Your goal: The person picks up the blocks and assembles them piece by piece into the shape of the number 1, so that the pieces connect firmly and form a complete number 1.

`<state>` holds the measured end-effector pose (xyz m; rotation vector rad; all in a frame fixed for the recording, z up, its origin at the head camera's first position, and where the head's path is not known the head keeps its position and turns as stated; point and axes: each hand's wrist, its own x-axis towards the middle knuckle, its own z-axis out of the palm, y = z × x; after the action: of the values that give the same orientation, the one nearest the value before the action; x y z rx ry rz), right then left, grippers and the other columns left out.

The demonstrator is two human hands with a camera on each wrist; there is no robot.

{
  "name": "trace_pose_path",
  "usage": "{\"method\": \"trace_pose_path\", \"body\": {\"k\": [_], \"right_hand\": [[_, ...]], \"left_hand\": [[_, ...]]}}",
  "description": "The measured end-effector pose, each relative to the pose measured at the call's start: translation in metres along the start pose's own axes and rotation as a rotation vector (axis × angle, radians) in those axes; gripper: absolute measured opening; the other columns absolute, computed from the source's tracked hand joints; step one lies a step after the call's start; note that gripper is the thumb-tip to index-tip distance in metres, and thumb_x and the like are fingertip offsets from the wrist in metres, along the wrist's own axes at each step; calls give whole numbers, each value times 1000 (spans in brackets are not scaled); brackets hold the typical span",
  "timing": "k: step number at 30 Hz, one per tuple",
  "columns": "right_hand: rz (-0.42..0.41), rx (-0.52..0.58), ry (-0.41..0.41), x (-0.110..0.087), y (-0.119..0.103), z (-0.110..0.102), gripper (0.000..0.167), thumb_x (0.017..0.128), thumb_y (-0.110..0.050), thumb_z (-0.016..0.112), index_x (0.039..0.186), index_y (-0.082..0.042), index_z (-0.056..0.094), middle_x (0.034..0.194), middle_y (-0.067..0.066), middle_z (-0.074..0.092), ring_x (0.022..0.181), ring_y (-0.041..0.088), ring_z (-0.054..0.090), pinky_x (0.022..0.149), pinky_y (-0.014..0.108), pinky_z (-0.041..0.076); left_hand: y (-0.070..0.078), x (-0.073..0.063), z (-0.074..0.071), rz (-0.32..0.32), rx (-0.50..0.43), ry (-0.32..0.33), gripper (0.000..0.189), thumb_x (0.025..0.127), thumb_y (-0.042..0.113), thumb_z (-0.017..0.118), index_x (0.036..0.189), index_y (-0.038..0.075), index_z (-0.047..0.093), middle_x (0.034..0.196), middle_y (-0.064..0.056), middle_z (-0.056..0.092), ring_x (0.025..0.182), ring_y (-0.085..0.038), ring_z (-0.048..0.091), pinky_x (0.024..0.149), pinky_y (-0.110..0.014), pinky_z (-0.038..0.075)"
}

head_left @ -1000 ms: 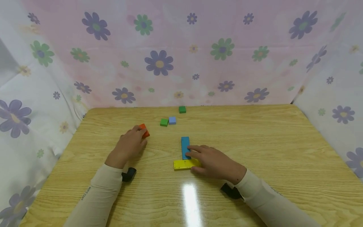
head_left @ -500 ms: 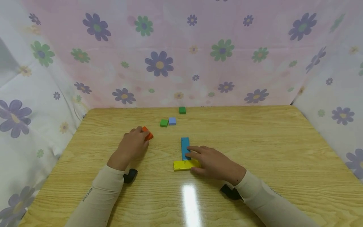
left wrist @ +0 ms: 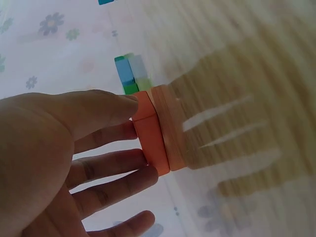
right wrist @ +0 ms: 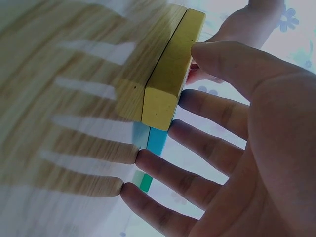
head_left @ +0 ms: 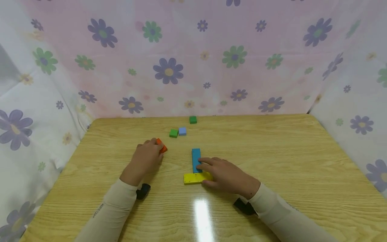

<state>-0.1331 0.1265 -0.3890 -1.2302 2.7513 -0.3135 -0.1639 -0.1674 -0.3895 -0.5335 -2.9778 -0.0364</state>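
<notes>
My left hand (head_left: 145, 159) pinches an orange-red block (head_left: 162, 147) between thumb and fingers, low over the wooden table left of centre. In the left wrist view, the thumb lies on one end of the block and fingertips meet its side. A blue block (head_left: 196, 157) points away from me, its near end against a yellow block (head_left: 192, 178) laid crosswise. My right hand (head_left: 228, 176) rests at these two, fingers relaxed over the blue one and thumb at the yellow one. It covers the yellow block's right end in the head view.
Farther back lie a small green block (head_left: 173, 133) and a lavender block (head_left: 182, 131) side by side. A darker green block (head_left: 192, 120) sits near the table's (head_left: 272, 148) back edge. Flowered cloth (head_left: 127, 60) surrounds the back and sides.
The left hand has moved right and slightly nearer, bringing the orange-red block with it toward the blue block. The right hand has stayed at the blue and yellow blocks.
</notes>
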Motion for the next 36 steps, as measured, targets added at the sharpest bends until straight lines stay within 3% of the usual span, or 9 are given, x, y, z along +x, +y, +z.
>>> {"method": "trace_pose_path", "body": {"k": [9, 22, 36], "right_hand": [[7, -9, -2, 0, 0, 1, 50, 97, -39, 65, 140, -14, 58, 151, 8, 50, 133, 30, 54, 106, 49, 47], [-3, -7, 5, 0, -1, -1, 49, 97, -38, 65, 139, -14, 59, 151, 8, 50, 131, 30, 56, 105, 48, 48], [3, -1, 2, -1, -1, -1, 49, 97, -38, 65, 139, -15, 59, 151, 8, 50, 132, 30, 55, 104, 49, 49]], "left_hand": [[10, 12, 0, 37, -13, 8, 21, 91, 19, 73, 108, 6, 73, 97, -13, 65, 84, -30, 64, 74, -48, 55], [25, 24, -1, 36, -23, -4, 14, 91, 16, 70, 101, 7, 73, 98, -12, 67, 84, -28, 64, 74, -47, 55], [40, 31, 2, 69, -23, -9, 17, 94, 15, 67, 109, 10, 74, 105, -12, 69, 88, -30, 67, 75, -49, 56]]}}
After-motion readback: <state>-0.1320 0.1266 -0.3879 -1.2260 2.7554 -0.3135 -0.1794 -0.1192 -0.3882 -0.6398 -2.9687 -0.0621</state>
